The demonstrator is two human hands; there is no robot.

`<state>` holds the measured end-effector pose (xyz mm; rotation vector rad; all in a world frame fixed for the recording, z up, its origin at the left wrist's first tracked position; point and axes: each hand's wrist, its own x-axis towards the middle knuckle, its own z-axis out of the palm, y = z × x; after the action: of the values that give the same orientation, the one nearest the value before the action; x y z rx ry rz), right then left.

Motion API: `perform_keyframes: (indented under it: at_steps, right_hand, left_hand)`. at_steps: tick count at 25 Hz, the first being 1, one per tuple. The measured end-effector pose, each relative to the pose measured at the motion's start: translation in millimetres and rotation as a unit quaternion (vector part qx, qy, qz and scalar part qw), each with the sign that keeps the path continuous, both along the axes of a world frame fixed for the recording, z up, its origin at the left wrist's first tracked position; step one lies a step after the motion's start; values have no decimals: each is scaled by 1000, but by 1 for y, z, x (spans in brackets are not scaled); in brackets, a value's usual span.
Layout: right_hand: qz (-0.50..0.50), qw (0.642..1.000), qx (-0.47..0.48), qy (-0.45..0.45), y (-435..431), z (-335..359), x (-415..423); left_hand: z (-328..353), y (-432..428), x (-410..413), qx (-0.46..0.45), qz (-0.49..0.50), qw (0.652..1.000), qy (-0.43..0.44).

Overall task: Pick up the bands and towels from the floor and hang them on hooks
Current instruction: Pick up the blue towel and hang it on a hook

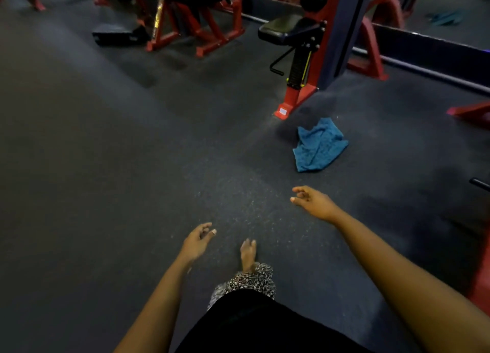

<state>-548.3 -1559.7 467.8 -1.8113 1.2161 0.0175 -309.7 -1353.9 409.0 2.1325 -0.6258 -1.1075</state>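
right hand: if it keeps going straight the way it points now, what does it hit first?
Probably only floor. The right hand points up-left in the picture, across the dark gym floor, and its line passes left of the blue towel. Depth is unclear.

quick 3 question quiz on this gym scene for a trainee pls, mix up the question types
1. True or false: the right hand grips the towel.
2. Where does the towel lie? A on a hook; B on the floor by the red foot of the machine; C on a shelf.
3. Which hand is nearer the towel?

Key
1. False: both hands are empty and open.
2. B.
3. The right; the left hand is further from it.
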Motion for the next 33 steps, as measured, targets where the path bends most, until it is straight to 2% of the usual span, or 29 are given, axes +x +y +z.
perform_keyframes:
  at_steps: [4,7,12,15,17,20,22,23,24,27,28,30,31,33]
  right_hand:
    - [-59,998,3,7,-137,-16,52]
    - [-109,993,27,41,-239,-23,74]
    - [-201,975,73,55,-377,-69,78]
    - [-255,959,124,20,-456,-129,82]
    - [-295,945,143,11,-505,-192,86]
    - [-367,914,175,-3,-559,-305,97]
    - [-439,870,223,-21,-583,-394,108]
    - [-498,830,249,-43,-589,-440,112]
    - [-559,777,282,-66,-593,-488,115]
    - [-706,591,371,-125,-599,-588,124]
    - [-728,550,390,-128,-602,-627,125]
    - [-727,516,424,-160,-618,-669,128]
    - [-726,510,420,-191,-631,-676,131]
    - [-732,527,367,-227,-666,-641,131]
  left_hand:
    - [-4,-173,69,2,-69,998,15]
    - [-4,-320,108,17,-149,989,-11]
    - [-12,-526,119,49,-327,939,-94]
    - [-50,-632,114,65,-402,906,-112]
    - [-96,-690,110,71,-440,886,-127]
    - [-190,-757,105,93,-459,875,-124]
    - [-267,-792,104,115,-472,866,-122]
    - [-307,-805,104,121,-476,863,-118]
    - [-346,-817,105,125,-477,863,-112]
    - [-435,-848,105,123,-496,852,-110]
    - [-460,-857,103,113,-512,844,-112]
    - [-490,-877,97,94,-527,837,-116]
    - [-495,-884,93,83,-528,837,-116]
    - [-485,-897,86,49,-524,844,-102]
